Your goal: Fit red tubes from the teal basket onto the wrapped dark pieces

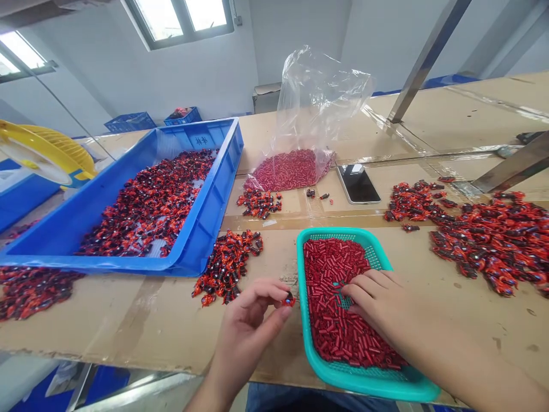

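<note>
A teal plastic mesh basket sits near the bench's front edge, filled with short red tubes. The right hand lies over them, its fingers loosely spread on the pile, not clenched and gripping nothing that shows. The left hand is just beside the basket's left rim, its thumb and forefinger pinching one small red-and-dark piece above the bench. Further left, a wide blue plastic tray holds a loose layer of red-orange and dark pieces. Behind the basket, a clear plastic bag stands open, with a mound of red tubes at its base. On the cardboard-covered bench, a heap of pieces lies just beside the tray's corner, and a large spread of pieces covers the right side. A smartphone lies near the bag. Beyond the bench stand a blue crate and a white wall with windows.
</note>
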Demonstrator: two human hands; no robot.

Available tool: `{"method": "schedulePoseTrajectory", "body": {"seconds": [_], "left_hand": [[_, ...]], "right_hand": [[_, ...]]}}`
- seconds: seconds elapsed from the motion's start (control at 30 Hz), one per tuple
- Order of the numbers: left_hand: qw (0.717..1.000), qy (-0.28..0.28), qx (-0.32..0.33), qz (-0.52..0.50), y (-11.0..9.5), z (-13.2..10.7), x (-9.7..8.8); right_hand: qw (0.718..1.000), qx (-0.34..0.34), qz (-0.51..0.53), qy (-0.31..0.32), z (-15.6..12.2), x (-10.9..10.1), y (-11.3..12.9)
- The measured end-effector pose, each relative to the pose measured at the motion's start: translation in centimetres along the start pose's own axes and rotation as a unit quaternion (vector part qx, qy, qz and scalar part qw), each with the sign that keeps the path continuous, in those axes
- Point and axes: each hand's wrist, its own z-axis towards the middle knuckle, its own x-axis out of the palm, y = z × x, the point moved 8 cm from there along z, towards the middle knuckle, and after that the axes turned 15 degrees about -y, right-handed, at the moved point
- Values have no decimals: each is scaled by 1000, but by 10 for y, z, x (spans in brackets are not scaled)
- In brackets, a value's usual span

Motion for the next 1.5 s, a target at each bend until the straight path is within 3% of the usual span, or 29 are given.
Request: {"method": "schedulePoseTrajectory", "body": {"seconds": [0.23,0.43,0.53,0.77,0.93,1.03,1.13,1.2,1.27,1.37,1.5], "left_hand": [[974,1,217,62,-34,-29,12],[945,54,312,80,-47,-46,25],[949,57,303,72,-45,-48,26],[982,54,178,37,-26,-48,21],[986,41,156,33,-15,-49,22],[987,35,151,35,-11,-50,25],[984,31,170,47,-13,-52,28],[978,29,197,59,-19,-53,31],[971,27,227,70,-24,-54,33],[968,9,236,90,-25,-52,28],[976,-17,196,98,-15,-49,16]], "right_hand": [[999,-13,-40,23,10,-14,4],[999,-5,-36,23,13,-12,7],[1000,-11,-24,15,14,-9,9],[999,17,-15,-27,6,4,3],[993,64,77,-64,20,-23,3],[956,167,234,-66,31,-45,6],[881,253,400,-22,33,-48,21],[854,269,445,-16,33,-46,31],[869,253,423,-52,33,-50,33],[932,188,296,-96,33,-57,26],[975,115,190,-10,20,-41,18]]}}
